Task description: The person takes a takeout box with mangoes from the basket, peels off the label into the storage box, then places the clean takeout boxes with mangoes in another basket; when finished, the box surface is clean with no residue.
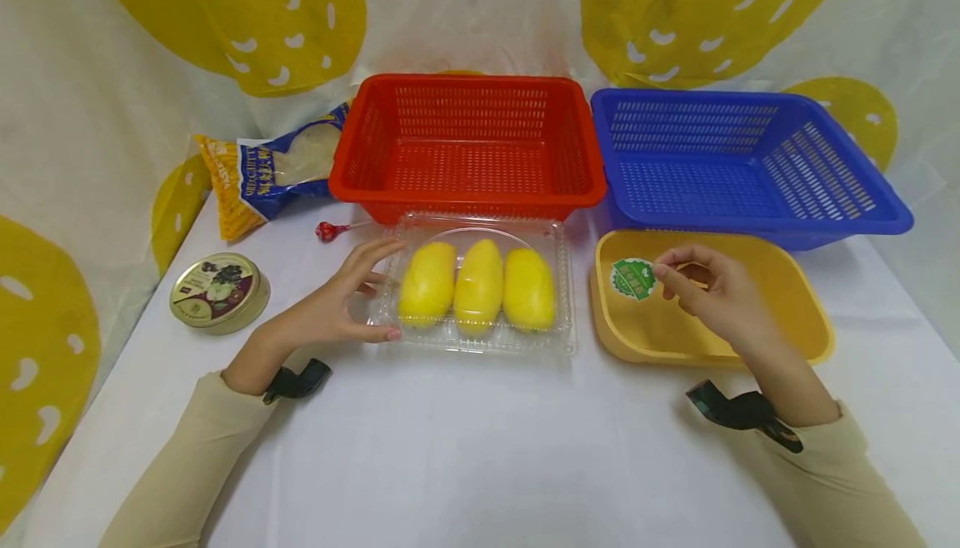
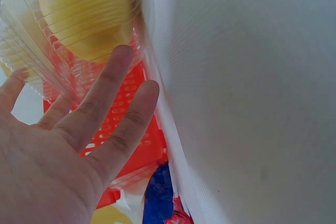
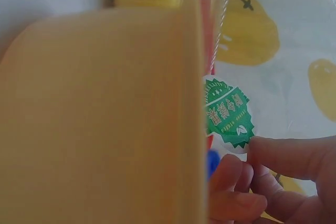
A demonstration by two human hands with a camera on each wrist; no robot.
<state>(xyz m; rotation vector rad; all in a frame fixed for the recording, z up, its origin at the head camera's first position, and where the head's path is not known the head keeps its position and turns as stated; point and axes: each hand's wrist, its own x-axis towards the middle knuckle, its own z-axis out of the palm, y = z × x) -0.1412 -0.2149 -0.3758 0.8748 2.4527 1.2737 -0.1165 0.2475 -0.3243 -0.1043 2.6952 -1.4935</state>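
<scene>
A clear plastic box with a lid holds three yellow mangoes in the middle of the table. My left hand is at the box's left side, thumb and fingers spread along its edge; in the left wrist view the fingers are fairly straight beside the clear wall. Over the yellow basin, my right hand pinches a round green sticker by its edge between thumb and forefinger. Chinese characters show on the sticker in the right wrist view.
Behind the box stands a red basket, with a blue basket to its right. A pasta bag, a red lollipop and a round tin lie at the left. The yellow basin sits just right of the box.
</scene>
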